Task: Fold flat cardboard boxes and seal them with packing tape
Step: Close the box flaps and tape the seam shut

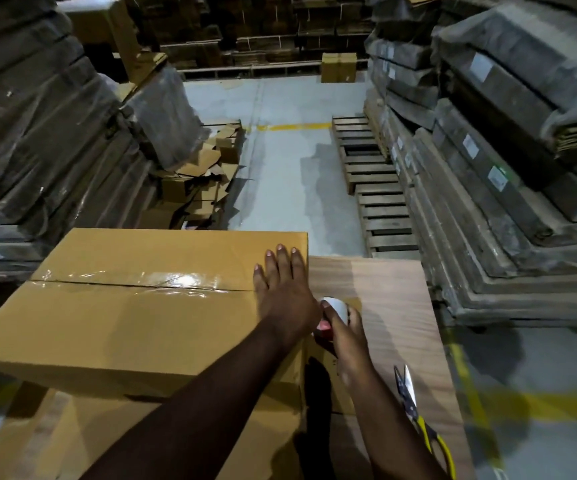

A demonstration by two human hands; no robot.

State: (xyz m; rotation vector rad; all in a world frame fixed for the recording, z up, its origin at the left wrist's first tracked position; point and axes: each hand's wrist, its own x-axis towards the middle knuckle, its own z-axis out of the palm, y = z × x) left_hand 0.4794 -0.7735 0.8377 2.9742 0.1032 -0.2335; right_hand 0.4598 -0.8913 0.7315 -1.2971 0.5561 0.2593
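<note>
A folded cardboard box (134, 327) stands before me, its top seam covered by a strip of clear packing tape (162, 282) that runs from the left edge toward the right. My left hand (282, 289) lies flat with straight fingers on the right end of the box top, pressing over the seam. My right hand (344, 336) grips a roll of tape (332, 306) just past the box's right edge, low beside its side wall. Part of the roll is hidden by my fingers.
A wooden board (394, 306) lies to the right of the box, with yellow-handled scissors (418, 417) on it. Another box (72, 441) sits below. Wrapped stacks of flat cardboard (38, 133) rise left and right; pallets (373, 178) and small boxes (207, 174) line the grey floor.
</note>
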